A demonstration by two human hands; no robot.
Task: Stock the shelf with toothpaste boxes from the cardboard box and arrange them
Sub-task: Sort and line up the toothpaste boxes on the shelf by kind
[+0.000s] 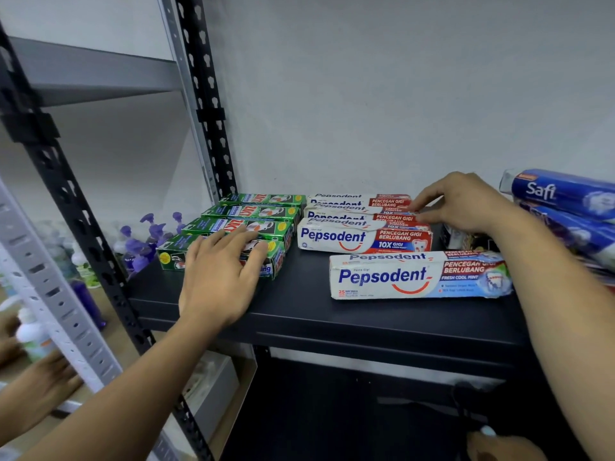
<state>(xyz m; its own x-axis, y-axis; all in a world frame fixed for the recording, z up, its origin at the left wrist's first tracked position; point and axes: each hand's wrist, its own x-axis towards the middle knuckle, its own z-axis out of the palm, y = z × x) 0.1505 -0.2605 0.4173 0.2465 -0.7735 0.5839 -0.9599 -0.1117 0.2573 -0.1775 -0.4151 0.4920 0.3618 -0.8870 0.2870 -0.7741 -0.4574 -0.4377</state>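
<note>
Black shelf (299, 316) against a grey wall (366, 94): left hand (218, 281) lies flat on green boxes (253, 211); right hand (466, 204) pinches the end of a red box (382, 217).

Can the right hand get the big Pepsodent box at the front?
Probably yes. The right hand is just behind the front Pepsodent box, which lies near the edge of the shelf with nothing on top.

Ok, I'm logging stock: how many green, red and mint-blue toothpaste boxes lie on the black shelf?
Green Zact boxes: 4
Red Pepsodent boxes: 3
Blue Fresh Cool Mint Pepsodent box: 1
Total: 8
Safi packs at the right edge are cut off, not counted.
</note>
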